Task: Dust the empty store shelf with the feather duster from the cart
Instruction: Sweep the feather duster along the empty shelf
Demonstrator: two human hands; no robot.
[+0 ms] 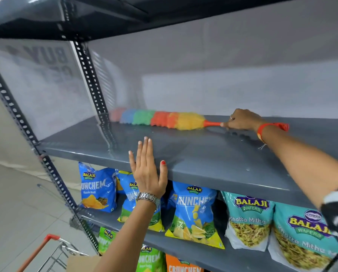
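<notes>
The feather duster (160, 119) is laid along the rear of the grey empty shelf (213, 160), its multicoloured head stretched leftward towards the perforated upright (91, 77). Its orange handle is clasped by the right hand (242, 120), fingers curled tight around it; the handle's end is seen poking out past the wrist. The left hand (147, 169) is held flat and spread, empty, at the shelf's front edge. Balaji snack bags (193, 213) are stacked on the shelf beneath.

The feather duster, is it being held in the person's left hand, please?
No, the right hand grips the feather duster by its orange handle, while the left hand is open at the shelf edge.
</notes>
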